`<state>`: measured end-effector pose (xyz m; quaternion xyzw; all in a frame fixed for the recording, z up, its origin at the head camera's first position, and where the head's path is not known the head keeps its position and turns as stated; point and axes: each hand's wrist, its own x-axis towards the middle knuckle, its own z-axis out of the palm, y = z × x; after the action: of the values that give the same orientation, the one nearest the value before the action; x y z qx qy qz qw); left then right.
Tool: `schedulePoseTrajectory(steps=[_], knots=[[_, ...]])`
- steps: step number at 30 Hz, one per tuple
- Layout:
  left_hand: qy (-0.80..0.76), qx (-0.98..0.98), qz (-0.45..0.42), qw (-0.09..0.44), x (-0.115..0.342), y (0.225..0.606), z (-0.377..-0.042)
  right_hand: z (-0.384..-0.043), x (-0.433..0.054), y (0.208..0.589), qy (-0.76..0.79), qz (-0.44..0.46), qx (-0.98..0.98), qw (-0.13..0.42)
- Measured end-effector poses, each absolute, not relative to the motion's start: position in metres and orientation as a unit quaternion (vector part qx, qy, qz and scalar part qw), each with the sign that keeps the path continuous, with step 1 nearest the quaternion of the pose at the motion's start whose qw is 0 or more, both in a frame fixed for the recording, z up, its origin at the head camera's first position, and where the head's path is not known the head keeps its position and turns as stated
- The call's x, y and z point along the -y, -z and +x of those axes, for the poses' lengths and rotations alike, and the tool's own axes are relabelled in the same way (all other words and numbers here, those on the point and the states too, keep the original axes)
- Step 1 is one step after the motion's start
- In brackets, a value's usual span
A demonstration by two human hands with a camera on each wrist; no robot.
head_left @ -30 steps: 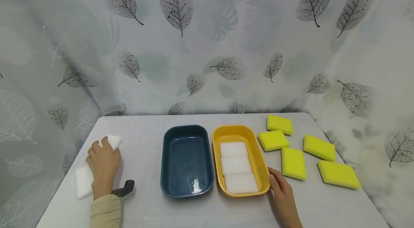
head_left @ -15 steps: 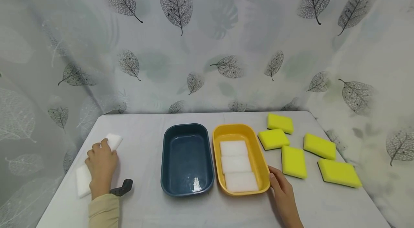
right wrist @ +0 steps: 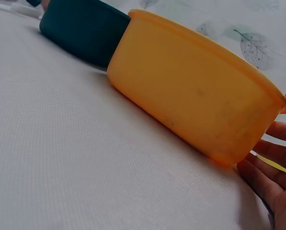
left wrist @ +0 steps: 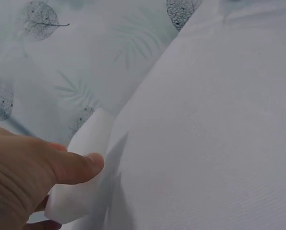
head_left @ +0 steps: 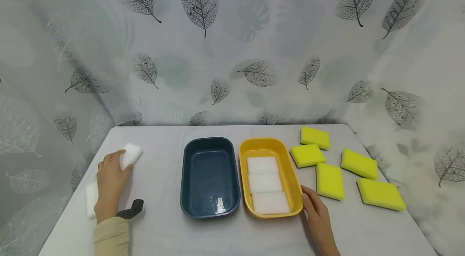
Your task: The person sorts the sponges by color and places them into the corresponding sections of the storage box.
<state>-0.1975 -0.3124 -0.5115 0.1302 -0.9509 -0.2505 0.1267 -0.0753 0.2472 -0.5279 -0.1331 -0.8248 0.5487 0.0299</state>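
Note:
My left hand (head_left: pixel 110 177) pinches a white sponge block (head_left: pixel 130 155) at the table's left side. In the left wrist view, the thumb lies across the near face of the block (left wrist: pixel 76 196), the other fingers mostly hidden behind it. A second white block (head_left: pixel 91 199) lies beside that hand, partly covered by it. My right hand (head_left: pixel 319 221) rests against the front right corner of the yellow tub (head_left: pixel 267 150). The right wrist view shows its fingers relaxed along the tub's outer wall (right wrist: pixel 181 86). Inside the tub, three white blocks (head_left: pixel 264 183) lie in a row.
A dark blue tub (head_left: pixel 208 183) stands just left of the yellow one, with bare floor showing. Several yellow sponges (head_left: pixel 329 181) with dark undersides are spread over the right of the white table (head_left: pixel 160 231). A leaf-patterned curtain (head_left: pixel 232 46) rises behind and at both sides.
The pinched white block has shifted slightly up and right and turned with the left hand, more of it now showing. My right hand stays at the yellow tub's corner.

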Motion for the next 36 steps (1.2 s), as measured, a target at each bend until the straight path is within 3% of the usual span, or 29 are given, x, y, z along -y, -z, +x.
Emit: schedulePoseTrajectory(steps=[19, 36], knots=[[0.346, 0.923, 0.019, 0.169, 0.305, 0.49, -0.2, -0.075, -0.249, 0.528, -0.543, -0.141, 0.828, 0.02], [0.361, 0.922, -0.005, 0.14, 0.286, 0.467, -0.198, -0.074, -0.246, 0.526, -0.547, -0.135, 0.826, 0.024]])
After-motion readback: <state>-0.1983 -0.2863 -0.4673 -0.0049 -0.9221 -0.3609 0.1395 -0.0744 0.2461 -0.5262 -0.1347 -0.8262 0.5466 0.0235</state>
